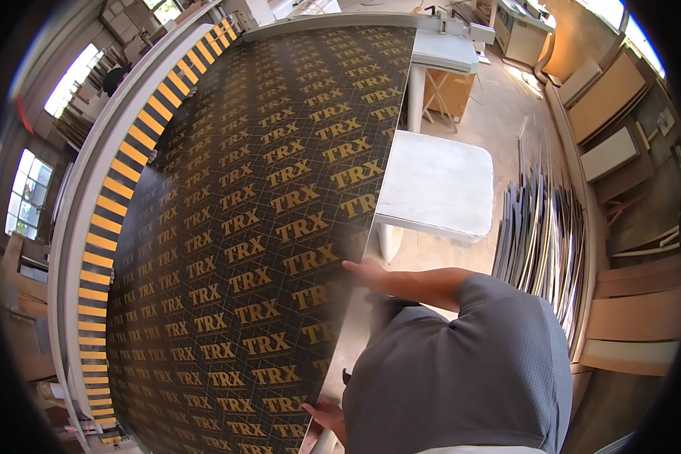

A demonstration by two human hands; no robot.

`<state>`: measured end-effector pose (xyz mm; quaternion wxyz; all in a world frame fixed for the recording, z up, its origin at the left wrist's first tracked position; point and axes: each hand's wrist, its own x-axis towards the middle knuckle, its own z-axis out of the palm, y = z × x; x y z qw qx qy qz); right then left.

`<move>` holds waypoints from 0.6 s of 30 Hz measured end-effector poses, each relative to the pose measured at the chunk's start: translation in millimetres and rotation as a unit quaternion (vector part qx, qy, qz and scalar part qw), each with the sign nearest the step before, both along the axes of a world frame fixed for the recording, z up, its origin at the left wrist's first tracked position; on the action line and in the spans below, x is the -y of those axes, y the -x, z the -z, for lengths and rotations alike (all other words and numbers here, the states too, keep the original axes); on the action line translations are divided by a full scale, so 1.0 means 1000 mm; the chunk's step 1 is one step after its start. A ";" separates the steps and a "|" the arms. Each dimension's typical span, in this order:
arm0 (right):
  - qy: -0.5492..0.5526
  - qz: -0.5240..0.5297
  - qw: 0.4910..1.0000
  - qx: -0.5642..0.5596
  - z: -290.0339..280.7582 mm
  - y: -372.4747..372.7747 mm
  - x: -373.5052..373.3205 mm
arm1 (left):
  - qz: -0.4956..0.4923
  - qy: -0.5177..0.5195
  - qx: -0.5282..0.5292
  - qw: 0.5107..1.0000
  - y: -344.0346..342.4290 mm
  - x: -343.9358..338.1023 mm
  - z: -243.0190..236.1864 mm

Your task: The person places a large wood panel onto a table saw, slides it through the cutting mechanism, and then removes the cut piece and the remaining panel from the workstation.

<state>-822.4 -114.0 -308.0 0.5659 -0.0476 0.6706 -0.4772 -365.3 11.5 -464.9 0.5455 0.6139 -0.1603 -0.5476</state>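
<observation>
Gripping the right-hand edge of the dark patterned panel (pixel 242 227), both hands sit on one long side. The panel's long axis runs from 6 o'clock to 12 o'clock across the saw table (pixel 68 250). The right hand (pixel 367 274), at 3 o'clock, lies flat, fingers together. The left hand (pixel 327 416), at 5 o'clock, has fingers curled on the edge.

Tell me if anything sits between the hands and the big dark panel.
Nothing visible does. Both hands already touch the panel: one hand rests on its right edge partway up, the other hand grips the same edge near the bottom. Which hand is left or right cannot be told; the grey shirt hides the arms.
</observation>
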 end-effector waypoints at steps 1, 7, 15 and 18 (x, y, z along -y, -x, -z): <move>-0.002 0.004 1.000 0.001 0.002 0.001 0.003 | -0.046 -0.033 -0.071 0.996 0.006 0.006 -0.010; 0.004 0.005 1.000 -0.006 0.056 0.019 0.030 | -0.006 -0.017 -0.131 0.991 0.001 0.017 -0.003; 0.025 0.049 0.998 0.025 0.057 0.025 0.044 | -0.086 -0.042 -0.069 0.993 0.042 0.047 -0.047; -0.056 -0.009 0.998 -0.030 0.013 0.020 0.052 | -0.112 -0.079 0.105 0.985 -0.005 0.026 0.027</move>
